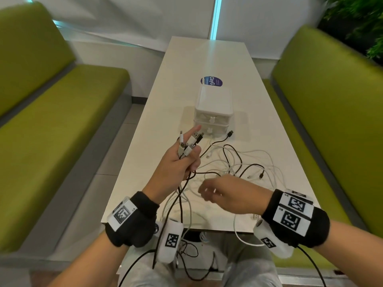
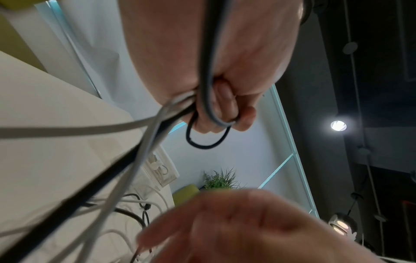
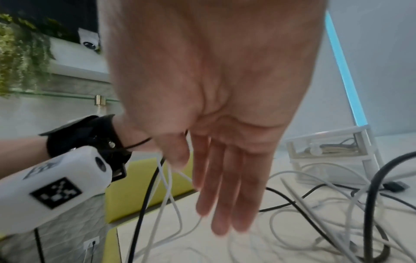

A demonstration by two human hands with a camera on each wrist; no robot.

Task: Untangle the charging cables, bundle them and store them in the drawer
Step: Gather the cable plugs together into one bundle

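My left hand (image 1: 184,156) is raised above the table's near left part and grips a bunch of black and white charging cables (image 1: 187,145) just below their plugs, which stick up between the fingers. In the left wrist view the curled fingers (image 2: 225,105) clamp the cords. The cords hang down to a tangle of cables (image 1: 238,166) on the white table (image 1: 217,65). My right hand (image 1: 219,193) hovers over the tangle, blurred, with straight fingers (image 3: 225,186) and nothing held. A small white drawer unit (image 1: 213,110) stands behind the tangle, its drawers closed.
Green benches (image 1: 51,112) run along both sides of the table. A round purple sticker (image 1: 211,81) lies behind the drawer unit. Some cable loops (image 1: 186,255) hang over the near table edge toward my lap. A plant (image 1: 356,23) is at the far right.
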